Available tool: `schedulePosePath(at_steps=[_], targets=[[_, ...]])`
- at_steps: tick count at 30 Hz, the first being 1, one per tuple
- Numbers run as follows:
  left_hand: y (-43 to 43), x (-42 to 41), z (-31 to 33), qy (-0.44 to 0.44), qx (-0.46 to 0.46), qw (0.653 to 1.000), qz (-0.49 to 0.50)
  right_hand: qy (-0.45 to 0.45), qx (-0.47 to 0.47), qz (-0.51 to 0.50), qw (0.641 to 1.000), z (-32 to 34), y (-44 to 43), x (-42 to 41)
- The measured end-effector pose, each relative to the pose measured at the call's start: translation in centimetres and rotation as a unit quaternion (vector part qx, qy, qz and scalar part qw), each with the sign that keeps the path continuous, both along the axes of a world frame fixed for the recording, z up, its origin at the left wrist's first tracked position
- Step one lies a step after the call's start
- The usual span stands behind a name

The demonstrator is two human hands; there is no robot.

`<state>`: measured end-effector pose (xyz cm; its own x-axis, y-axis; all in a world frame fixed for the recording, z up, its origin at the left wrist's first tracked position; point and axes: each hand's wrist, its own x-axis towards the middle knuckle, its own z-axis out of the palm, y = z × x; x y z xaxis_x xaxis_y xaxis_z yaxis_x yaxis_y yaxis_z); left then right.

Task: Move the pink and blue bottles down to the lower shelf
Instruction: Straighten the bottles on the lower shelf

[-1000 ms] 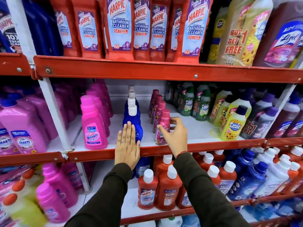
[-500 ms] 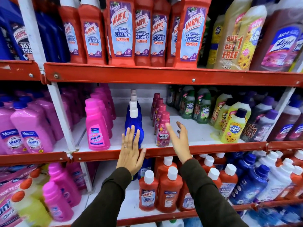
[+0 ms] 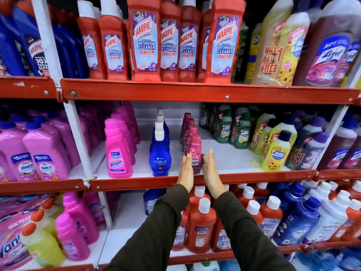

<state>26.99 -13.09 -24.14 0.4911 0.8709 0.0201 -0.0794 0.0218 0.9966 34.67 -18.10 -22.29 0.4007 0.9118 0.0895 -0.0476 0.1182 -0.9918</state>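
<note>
On the middle shelf (image 3: 136, 183) stand a row of bright pink Vanish bottles (image 3: 118, 153), a row of blue Ujala bottles (image 3: 160, 159) with white caps, and a row of dark pink Comfort bottles (image 3: 195, 149). My left hand (image 3: 185, 171) lies flat against the left side of the front Comfort bottle. My right hand (image 3: 210, 169) presses its right side, fingers straight. The bottle stands on the shelf, clasped between both hands. The lower shelf (image 3: 127, 216) shows a bare white patch below the blue row.
Red Harpic bottles (image 3: 144, 40) fill the upper shelf. Red Bactin bottles (image 3: 201, 227) and blue bottles (image 3: 297, 222) crowd the lower shelf under my arms. Yellow Max Kleen bottles (image 3: 277, 153) stand to the right, pink Shakti bottles (image 3: 45, 153) beyond the white post (image 3: 78, 143).
My left hand has left the front of the blue bottle and moved right. Both hands have closed in on the sides of the front Comfort bottle.
</note>
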Motion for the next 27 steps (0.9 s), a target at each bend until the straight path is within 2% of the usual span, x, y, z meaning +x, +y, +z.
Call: schedulePosePath(at_steps=[6,20,24,27], targets=[[0.7,0.4,-0.5,-0.009,0.004,1.000,0.002,0.008,-0.011,0.016,1.000,0.6,-0.6,0.0],[0.7,0.2,0.2,0.037,0.009,0.999,-0.004,-0.011,-0.012,-0.002,1.000,0.9,-0.7,-0.1],[0.1,-0.8,0.8,0.026,0.032,0.999,0.024,0.002,0.009,-0.048,0.999,1.2,-1.2,-0.6],[-0.6,-2.2,0.9,-0.032,0.055,0.995,0.077,-0.005,0.060,-0.140,0.988,-0.1,-1.7,-1.4]])
